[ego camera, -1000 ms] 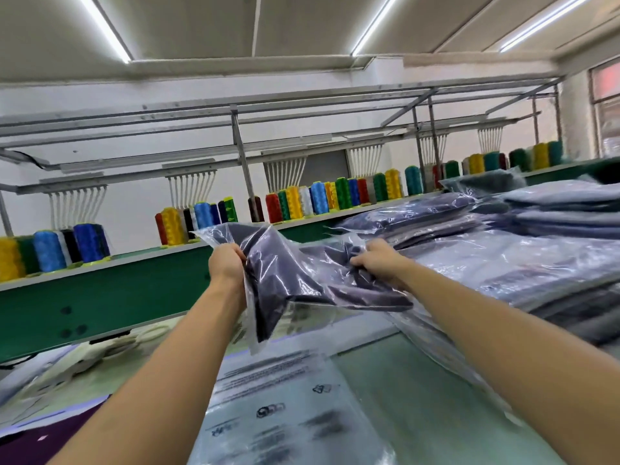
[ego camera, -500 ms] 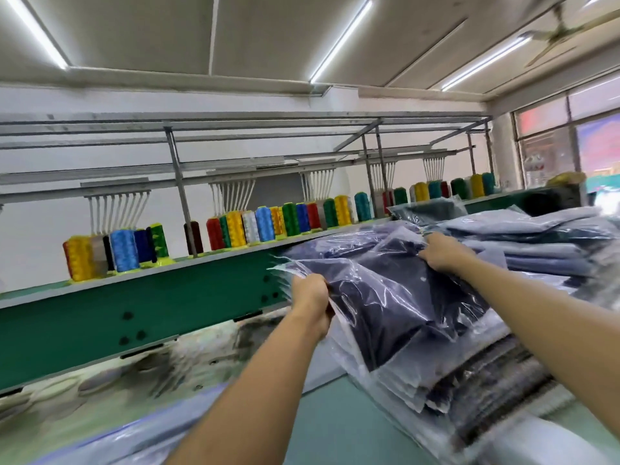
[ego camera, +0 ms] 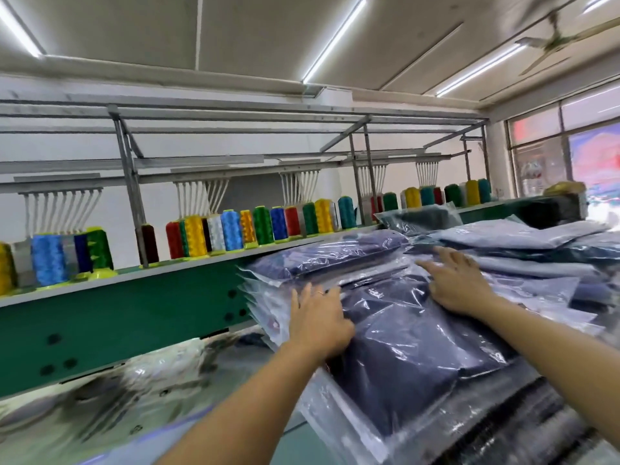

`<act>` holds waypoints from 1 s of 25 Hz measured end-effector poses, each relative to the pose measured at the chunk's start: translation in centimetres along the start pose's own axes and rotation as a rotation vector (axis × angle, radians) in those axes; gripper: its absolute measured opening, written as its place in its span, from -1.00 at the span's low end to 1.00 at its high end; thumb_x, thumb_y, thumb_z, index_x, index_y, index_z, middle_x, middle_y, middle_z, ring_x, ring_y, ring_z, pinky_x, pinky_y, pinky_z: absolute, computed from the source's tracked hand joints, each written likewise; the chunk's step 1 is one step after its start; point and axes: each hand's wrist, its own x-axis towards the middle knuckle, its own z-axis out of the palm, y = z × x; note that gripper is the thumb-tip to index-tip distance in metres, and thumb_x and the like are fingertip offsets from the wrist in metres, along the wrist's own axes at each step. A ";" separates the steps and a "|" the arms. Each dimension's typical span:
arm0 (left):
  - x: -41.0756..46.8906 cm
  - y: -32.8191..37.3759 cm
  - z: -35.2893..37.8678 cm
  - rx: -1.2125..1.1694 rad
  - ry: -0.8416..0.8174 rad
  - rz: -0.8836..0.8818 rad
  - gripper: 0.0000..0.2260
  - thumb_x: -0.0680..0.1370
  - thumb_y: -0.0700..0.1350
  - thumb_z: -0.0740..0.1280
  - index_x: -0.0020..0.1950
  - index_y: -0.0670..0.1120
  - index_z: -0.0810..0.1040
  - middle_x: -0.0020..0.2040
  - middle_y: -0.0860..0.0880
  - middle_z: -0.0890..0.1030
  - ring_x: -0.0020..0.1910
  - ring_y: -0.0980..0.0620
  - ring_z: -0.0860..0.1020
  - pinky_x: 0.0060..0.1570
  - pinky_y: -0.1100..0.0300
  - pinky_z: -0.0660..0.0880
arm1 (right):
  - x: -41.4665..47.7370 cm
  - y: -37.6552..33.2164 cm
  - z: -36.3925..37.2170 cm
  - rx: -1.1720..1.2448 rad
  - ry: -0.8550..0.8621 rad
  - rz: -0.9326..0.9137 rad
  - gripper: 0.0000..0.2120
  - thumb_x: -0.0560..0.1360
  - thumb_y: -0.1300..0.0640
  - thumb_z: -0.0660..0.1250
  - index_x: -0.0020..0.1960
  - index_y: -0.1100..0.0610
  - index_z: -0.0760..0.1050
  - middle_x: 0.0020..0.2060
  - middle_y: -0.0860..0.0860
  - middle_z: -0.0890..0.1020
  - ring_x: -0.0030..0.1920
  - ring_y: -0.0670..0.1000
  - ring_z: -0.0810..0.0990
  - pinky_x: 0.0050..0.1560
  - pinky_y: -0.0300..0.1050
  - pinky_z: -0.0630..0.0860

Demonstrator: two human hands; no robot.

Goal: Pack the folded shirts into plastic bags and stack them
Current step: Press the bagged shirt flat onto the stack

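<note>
You are pressing the bagged shirt (ego camera: 402, 350) flat on top of the stack (ego camera: 516, 431). Your left hand (ego camera: 318, 318) is lying on its left edge, fingers straight and together. Your right hand (ego camera: 461, 285) is resting at its far right corner, fingers spread. Its long axis is running away from you, with the left hand nearer.
</note>
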 end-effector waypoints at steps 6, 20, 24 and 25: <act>3.0 1.5 3.0 -0.096 -0.392 -0.099 0.09 0.19 0.73 -0.14 0.63 0.24 0.02 0.67 0.00 0.01 0.60 -0.36 -0.06 0.46 -0.43 -0.18 | 0.7 -0.6 1.1 0.348 -0.429 -0.139 -0.36 0.50 -0.50 0.02 0.53 -0.33 0.21 0.56 -0.08 0.27 0.53 0.06 0.27 0.55 0.13 0.13; 3.2 -0.4 4.8 -0.200 -0.304 0.018 -0.03 0.34 0.65 0.07 0.57 0.07 0.28 0.45 -0.11 0.49 0.39 -0.18 0.46 0.37 -0.09 0.41 | 1.8 -1.2 2.1 0.141 -0.677 -0.056 -0.14 0.41 -0.58 -0.02 0.61 -0.23 -0.02 0.62 0.12 0.09 0.58 0.23 0.13 0.56 0.25 0.06; 1.2 -2.3 3.4 -0.169 -0.144 -0.006 -0.39 0.49 0.50 0.11 0.23 0.04 0.50 0.20 -0.03 0.62 0.15 -0.10 0.55 0.16 -0.03 0.53 | 0.8 -3.0 -0.3 0.002 -0.504 -0.012 -0.45 0.65 -0.19 0.16 0.54 0.07 0.30 0.48 0.18 0.39 0.45 0.19 0.39 0.44 0.10 0.34; 0.4 -2.8 2.5 -0.157 -0.121 -0.009 -0.41 0.52 0.47 0.12 0.22 0.03 0.50 0.19 -0.03 0.62 0.14 -0.11 0.55 0.16 -0.04 0.53 | 0.1 -3.7 -1.0 -0.028 -0.410 0.000 -0.55 0.64 -0.10 0.20 0.45 0.09 0.38 0.42 0.15 0.47 0.39 0.17 0.46 0.36 0.08 0.42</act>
